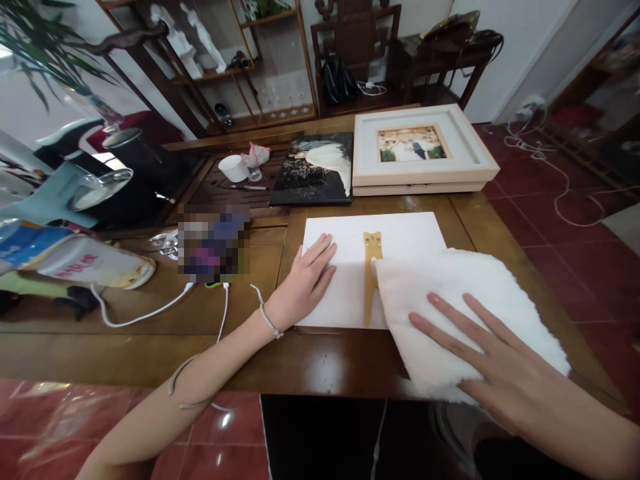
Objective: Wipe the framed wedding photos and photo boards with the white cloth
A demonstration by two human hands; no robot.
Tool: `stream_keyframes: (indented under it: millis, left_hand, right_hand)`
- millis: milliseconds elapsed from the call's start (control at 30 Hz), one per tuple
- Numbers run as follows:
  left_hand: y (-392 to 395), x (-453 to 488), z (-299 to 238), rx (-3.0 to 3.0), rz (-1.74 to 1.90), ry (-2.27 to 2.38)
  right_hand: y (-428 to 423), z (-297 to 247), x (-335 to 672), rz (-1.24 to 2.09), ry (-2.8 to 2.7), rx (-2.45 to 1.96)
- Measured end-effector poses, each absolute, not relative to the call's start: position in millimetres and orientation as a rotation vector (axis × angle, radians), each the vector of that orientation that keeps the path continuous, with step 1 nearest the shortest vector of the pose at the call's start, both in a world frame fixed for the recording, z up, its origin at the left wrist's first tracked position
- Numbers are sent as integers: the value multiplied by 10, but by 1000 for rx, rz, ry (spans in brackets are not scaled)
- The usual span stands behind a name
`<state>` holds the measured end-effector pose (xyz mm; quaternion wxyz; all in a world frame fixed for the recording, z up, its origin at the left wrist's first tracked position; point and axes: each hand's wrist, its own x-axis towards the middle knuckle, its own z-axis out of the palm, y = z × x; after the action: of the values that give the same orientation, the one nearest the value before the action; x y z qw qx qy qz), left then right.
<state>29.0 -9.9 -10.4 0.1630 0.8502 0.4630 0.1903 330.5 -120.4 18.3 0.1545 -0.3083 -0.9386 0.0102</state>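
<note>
My left hand [311, 275] lies flat with its fingers stretched out on the left side of a white rectangular panel [340, 240]. A narrow gold-coloured piece [371, 280], like a frame's stand leg with small holes at its wider top, runs down the panel's middle. Over the panel's right part and the table edge spreads a white fluffy cloth [470, 277]. On top of this cloth rests my right hand [505, 367], its fingers spread apart; its thumb is mostly hidden. The cloth's left corner touches the gold-coloured piece.
Light wooden picture frames [425, 183] are stacked behind the panel, beside a dark photo board [315, 170]. A white cup [233, 168] stands on a tea tray. To the left are a snack bag [80, 257], white cables [145, 320] and a blurred-out object [214, 243].
</note>
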Motion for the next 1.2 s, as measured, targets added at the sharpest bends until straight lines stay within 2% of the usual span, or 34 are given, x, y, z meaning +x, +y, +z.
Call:
stream_keyframes:
  millis: [133, 500, 633, 933, 1067, 1200]
  left_hand:
    - [-100, 290, -99, 2438, 527, 1311]
    - [-98, 279, -117, 2437, 559, 1305]
    - [-100, 284, -110, 2429, 557, 1309]
    - [-105, 292, -113, 2428, 548, 1323]
    - [-98, 288, -113, 2435, 541, 1310]
    - [-96, 280, -114, 2443, 548, 1300]
  right_hand:
    - [-862, 170, 3434, 49, -2753, -785]
    - [412, 269, 3510, 136, -2870, -940]
    - [205, 183, 3498, 54, -2811, -872]
    - [-1097, 188, 3433, 22, -2765, -747]
    - [-1071, 210, 3439, 25, -2743, -692]
    - [-692, 195, 3475, 83, -2825, -712]
